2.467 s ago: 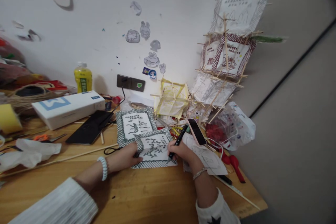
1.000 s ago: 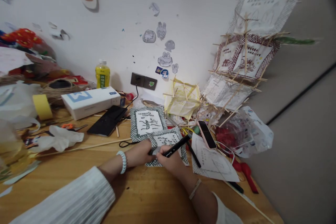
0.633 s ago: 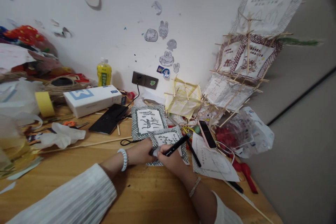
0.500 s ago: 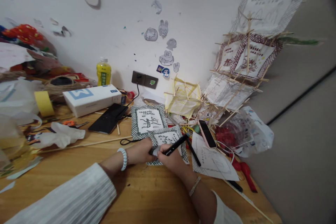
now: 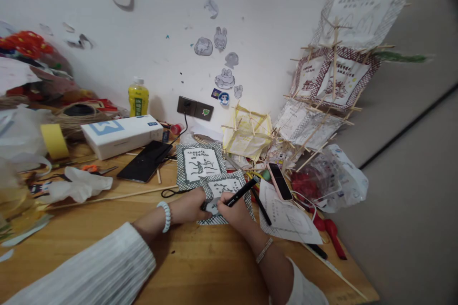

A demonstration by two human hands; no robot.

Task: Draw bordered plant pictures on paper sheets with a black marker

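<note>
My right hand grips a black marker pen, slanted up to the right, its lower end hidden by my fingers. It rests on a paper sheet with a dark cross-hatched border and a drawing. My left hand lies at the left side of that sheet, fingers curled around something dark, mostly hidden. A black cord loop sticks out beside this hand. Just behind, a second bordered sheet bears writing and a green-black drawing, partly overlapped by the first.
A black phone and white box lie left, near a yellow tape roll. Rightward are a pink-edged phone, a pencil-drawn sheet and a plastic bag. Stick-and-paper lanterns stand against the wall.
The view has shifted slightly, so things sit a little further left. Both hands keep nearly the same place on the sheet; the marker's tilt is slightly different.
</note>
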